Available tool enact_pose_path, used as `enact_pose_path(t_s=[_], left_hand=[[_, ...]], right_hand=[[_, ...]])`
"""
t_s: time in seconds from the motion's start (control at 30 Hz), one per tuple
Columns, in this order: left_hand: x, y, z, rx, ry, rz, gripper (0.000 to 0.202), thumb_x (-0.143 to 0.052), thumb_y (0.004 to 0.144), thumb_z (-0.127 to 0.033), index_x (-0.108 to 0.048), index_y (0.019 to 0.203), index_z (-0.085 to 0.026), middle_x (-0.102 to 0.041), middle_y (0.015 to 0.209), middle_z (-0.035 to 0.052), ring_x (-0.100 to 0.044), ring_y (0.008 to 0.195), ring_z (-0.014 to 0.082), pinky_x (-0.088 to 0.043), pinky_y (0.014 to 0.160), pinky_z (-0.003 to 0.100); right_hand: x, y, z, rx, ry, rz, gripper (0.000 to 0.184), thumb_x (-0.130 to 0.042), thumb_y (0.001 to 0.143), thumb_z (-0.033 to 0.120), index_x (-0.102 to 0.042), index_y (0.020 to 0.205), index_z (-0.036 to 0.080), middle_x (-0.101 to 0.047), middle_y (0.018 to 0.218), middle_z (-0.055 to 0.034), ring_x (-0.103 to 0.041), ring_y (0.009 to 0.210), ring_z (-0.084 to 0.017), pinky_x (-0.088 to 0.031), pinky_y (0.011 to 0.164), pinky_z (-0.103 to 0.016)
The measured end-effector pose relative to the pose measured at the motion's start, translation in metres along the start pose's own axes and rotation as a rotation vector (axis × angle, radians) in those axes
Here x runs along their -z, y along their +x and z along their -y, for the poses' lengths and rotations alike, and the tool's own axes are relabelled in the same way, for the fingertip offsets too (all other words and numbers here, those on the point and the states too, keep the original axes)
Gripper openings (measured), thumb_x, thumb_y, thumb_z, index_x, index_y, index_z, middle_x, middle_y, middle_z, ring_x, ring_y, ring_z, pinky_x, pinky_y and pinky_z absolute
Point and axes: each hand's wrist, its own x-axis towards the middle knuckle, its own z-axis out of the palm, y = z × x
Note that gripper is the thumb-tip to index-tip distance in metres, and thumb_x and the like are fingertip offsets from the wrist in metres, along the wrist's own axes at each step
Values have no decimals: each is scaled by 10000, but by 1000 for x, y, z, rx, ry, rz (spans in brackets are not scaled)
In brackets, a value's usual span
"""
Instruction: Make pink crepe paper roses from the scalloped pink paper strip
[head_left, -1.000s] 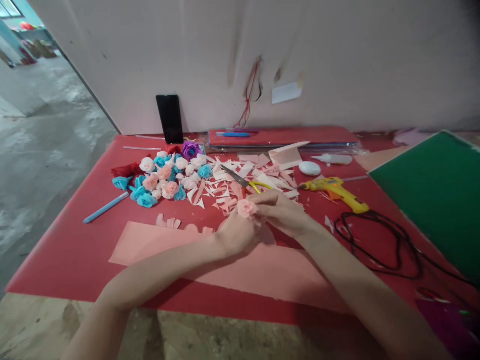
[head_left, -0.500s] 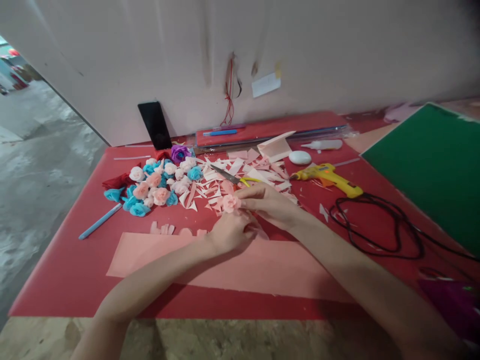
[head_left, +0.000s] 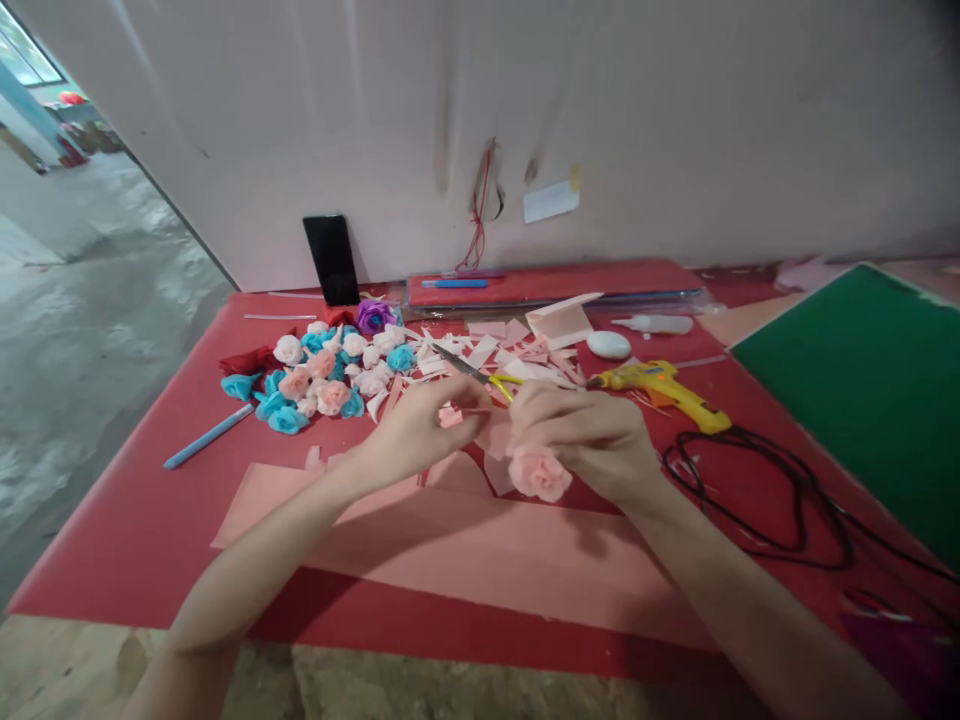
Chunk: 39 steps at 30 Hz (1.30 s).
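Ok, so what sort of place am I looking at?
Probably a small craft workspace: the right hand holds a pink flower, and scissors and a glue gun lie on the red table.

Dim, softly shadowed, slightly blurred

The rose (head_left: 540,473) near centre looks like matt, crinkled paper; the sheet (head_left: 420,545) below it, smooth matt paper. The scissor blades (head_left: 459,362) look metal. Right of centre, a smooth plastic glue gun (head_left: 671,390); upper left, a glossy phone (head_left: 331,260).
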Motion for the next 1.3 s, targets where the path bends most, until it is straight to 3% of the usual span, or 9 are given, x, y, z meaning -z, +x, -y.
enact_pose_path(t_s=[0.17, 0.33, 0.53, 0.67, 0.8, 0.97, 1.1, 1.3], left_hand=[[22, -10, -14, -69, -16, -162, 50, -522, 806, -131, -569, 794, -147, -618, 737, -12, -561, 702, 87, -457, 668, 202], [30, -19, -27, -115, 6, -212, 43, -558, 793, -128, -578, 767, -156, -620, 722, -30, -564, 687, 78, -456, 665, 190], [18, -20, -31, -125, -158, -208, 120, -569, 758, -70, -636, 806, -156, -682, 810, -2, -613, 769, 106, -489, 712, 207], [6, -19, -29, -209, -333, -224, 95, -602, 781, -150, -646, 864, -137, -678, 880, 42, -616, 830, 127, -500, 777, 245], [-2, -21, -28, -216, -348, -261, 72, -605, 794, -185, -664, 816, -150, -663, 841, 46, -611, 795, 142, -507, 779, 300], [-11, -23, -27, -263, -267, -355, 128, -581, 830, -230, -698, 822, -180, -643, 730, 32, -586, 723, 135, -492, 685, 290], [-18, -26, -27, -325, -256, -402, 127, -573, 833, -210, -694, 827, -175, -631, 717, 31, -565, 708, 129, -478, 658, 285], [-19, -28, -31, -420, -130, -440, 180, -553, 849, -221, -682, 735, -166, -627, 716, 32, -549, 685, 123, -457, 673, 307]], right_hand=[[-1, -6, -4, -11, -59, -36, 140, -585, 832, 353, -718, 876, 371, -659, 902, -8, -587, 843, -168, -494, 757, -366], [-8, -9, -1, -104, -112, -120, 146, -593, 827, 336, -709, 827, 425, -565, 1218, 44, -522, 1102, -204, -452, 913, -428], [-19, -12, 10, -226, -101, -190, 102, -626, 795, 375, -727, 791, 383, -688, 811, 3, -621, 801, -184, -515, 753, -386], [-24, -15, 14, -287, -85, -319, 97, -636, 787, 369, -732, 791, 357, -690, 817, 2, -616, 807, -193, -490, 775, -382], [-27, -17, 14, -323, -65, -366, 106, -646, 772, 386, -730, 724, 343, -639, 670, 9, -565, 672, -176, -475, 675, -359], [-28, -20, 12, -302, -83, -369, 107, -644, 778, 340, -725, 841, 369, -601, 831, -7, -564, 812, -186, -486, 715, -365], [-31, -20, 12, -229, -126, -412, 141, -672, 760, 281, -723, 805, 404, -578, 870, -7, -560, 822, -171, -498, 736, -352], [-34, -20, 14, -195, -118, -428, 157, -665, 762, 215, -717, 742, 361, -581, 854, 0, -567, 806, -167, -493, 735, -342]])
